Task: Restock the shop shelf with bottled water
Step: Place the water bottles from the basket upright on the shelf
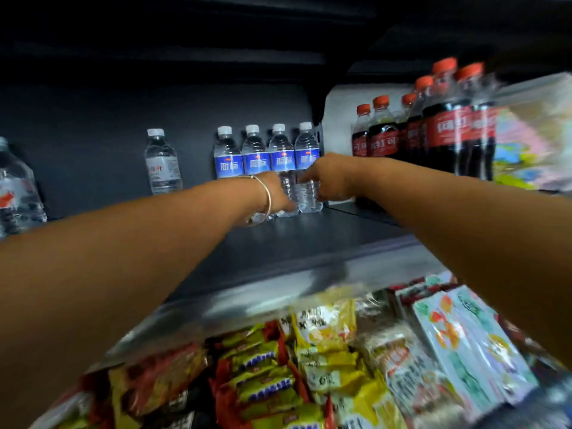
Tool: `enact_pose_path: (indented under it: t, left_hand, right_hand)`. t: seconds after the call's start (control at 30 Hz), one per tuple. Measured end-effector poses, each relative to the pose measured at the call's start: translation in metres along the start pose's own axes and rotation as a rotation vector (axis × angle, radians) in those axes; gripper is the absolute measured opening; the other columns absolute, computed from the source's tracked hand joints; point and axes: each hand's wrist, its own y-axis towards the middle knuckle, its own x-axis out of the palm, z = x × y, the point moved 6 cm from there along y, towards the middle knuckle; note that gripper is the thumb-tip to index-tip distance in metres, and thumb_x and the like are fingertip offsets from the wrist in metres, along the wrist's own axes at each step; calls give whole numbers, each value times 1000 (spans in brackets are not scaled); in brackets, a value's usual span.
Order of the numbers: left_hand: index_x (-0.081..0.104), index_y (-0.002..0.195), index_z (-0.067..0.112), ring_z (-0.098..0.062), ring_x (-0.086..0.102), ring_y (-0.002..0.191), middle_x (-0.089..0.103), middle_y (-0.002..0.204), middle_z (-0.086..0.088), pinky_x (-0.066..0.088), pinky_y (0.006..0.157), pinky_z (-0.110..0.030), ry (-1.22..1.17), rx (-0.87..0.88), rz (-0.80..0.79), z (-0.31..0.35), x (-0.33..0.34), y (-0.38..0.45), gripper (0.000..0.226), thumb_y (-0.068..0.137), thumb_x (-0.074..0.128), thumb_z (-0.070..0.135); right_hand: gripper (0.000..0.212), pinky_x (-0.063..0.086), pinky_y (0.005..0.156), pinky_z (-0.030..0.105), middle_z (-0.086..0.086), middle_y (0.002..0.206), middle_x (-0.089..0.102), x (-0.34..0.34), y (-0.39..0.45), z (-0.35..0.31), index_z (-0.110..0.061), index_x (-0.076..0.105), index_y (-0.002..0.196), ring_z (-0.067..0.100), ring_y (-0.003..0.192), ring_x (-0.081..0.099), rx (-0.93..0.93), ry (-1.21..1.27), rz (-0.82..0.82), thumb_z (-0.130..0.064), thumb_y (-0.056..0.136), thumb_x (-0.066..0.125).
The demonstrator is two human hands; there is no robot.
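Crinkled foil snack packets (266, 376), yellow, red and blue, lay heaped on the lower tier nearest the camera, with flat pastel cartons (470, 345) to their right, all smeared by motion blur. Above them a pale metal edge strip (278, 292) fronted the dark, matte shelf (309, 239). Both bare forearms reached deep over that shelf. A thin silver bangle (266, 196) circled the wrist of the left hand (278, 196), which lay against the lower part of a row of four blue-labelled water bottles (269, 162), clear ribbed plastic with white caps, standing upright side by side at the back. The right hand (328, 178) touched the rightmost bottle of that row, fingers curled toward it; whether either hand truly gripped a bottle could not be told. A single white-labelled water bottle (162, 164) stood apart to the left, and a larger clear bottle (17, 190) sat at the left edge. Beyond a partition on the right stood dark cola bottles (433, 128) with red labels and orange-red caps.
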Motion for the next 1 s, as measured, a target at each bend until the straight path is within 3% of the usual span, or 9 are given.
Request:
enact_pose_path:
  t: [0.07,0.17,0.27,0.37,0.47,0.63,0.9,1.0]
  left_hand:
    - [59,98,8,-30,57,90,63,110,-17,44,76,-32,-44,75,15,25,-5,-30,30,83,64,33]
    - [59,113,4,-33,59,104,61,115,-17,47,87,-35,-143,156,42,58,-5,-77,44,82,66,34]
    - [48,127,3,-32,48,121,48,133,-19,40,97,-34,-232,242,102,87,3,-128,54,82,65,27]
    - [41,130,6,-31,36,127,38,136,-15,32,103,-32,-339,307,162,104,28,-175,54,82,64,18]
    - [44,125,7,-32,39,123,40,131,-14,36,101,-37,-450,376,121,115,84,-217,49,81,63,15]
    - [45,122,3,-34,44,115,42,125,-18,38,94,-40,-540,349,-165,107,228,-278,48,79,63,10]
    - [43,127,0,-36,46,116,43,127,-23,37,91,-38,-514,208,-596,51,478,-385,46,82,57,4]
    - [40,132,4,-30,41,126,40,136,-16,35,100,-34,-499,149,-745,30,559,-422,50,84,58,6]
  right_hand:
    - [50,39,101,32,14,135,51,-11,-40,0,-18,46,139,30,125,46,53,3,29,-7,90,50]
    - [46,41,101,34,15,135,52,-21,-96,2,-14,50,136,31,123,48,115,-17,50,-8,90,49]
    - [46,41,100,33,12,136,52,-17,-146,3,-14,51,134,28,124,48,179,16,67,-6,88,51]
    - [42,41,97,35,16,129,57,10,-197,-2,-8,56,128,32,118,52,243,12,49,-8,86,56]
    - [36,43,94,38,18,120,63,64,-242,-14,-9,63,120,36,111,56,259,56,-15,-14,85,58]
    - [45,39,97,36,17,128,57,204,-309,-41,-13,55,129,32,120,50,350,254,-247,-18,85,64]
    - [32,49,87,41,18,115,61,459,-404,-126,-11,60,114,35,110,57,305,442,-629,-17,83,57]
    - [40,43,95,36,14,132,53,545,-443,-164,-12,54,127,31,122,50,307,502,-786,-21,88,56]
